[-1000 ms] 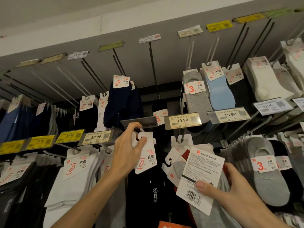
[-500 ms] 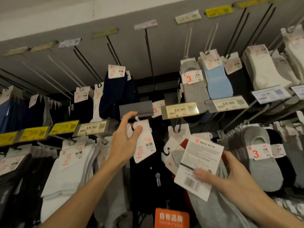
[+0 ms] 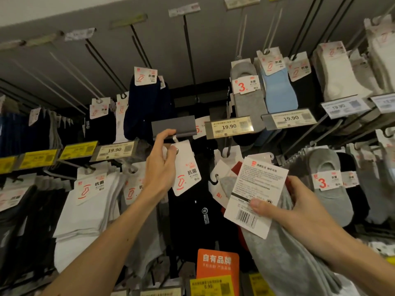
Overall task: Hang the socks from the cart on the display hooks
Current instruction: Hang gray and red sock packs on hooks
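Pinches with the left hand [image 3: 162, 167] the top of the white header card [image 3: 186, 174] of a black sock pack [image 3: 192, 216]: thumb on the front of the card, other fingers curled behind it, index finger lifted to the lower edge of a blank grey label holder [image 3: 174, 126]. Holds this pack in the middle of the display, just under that holder. Hangs with the long axis nearly upright, a little tilted: plastic hanger loop [image 3: 174, 139] pointing up at the holder, sock body pointing down. Cannot tell whether the loop already sits on the display hook, hidden behind the holder and the fingers.

Grips with the right hand [image 3: 303, 210] a bundle of grey socks [image 3: 282, 259] at the lower right: thumb pressed on a white barcode card [image 3: 256, 189], fingers curled round the back. Lies slanted, cards up and to the left, toes down to the right. Shows a red sock [image 3: 236, 167] behind the barcode card.

Close around: white socks [image 3: 85, 210] to the left, a 19.90 price label [image 3: 229, 127] just right of the holder, grey no-show socks [image 3: 329, 180] to the right, an orange sign [image 3: 217, 263] below.
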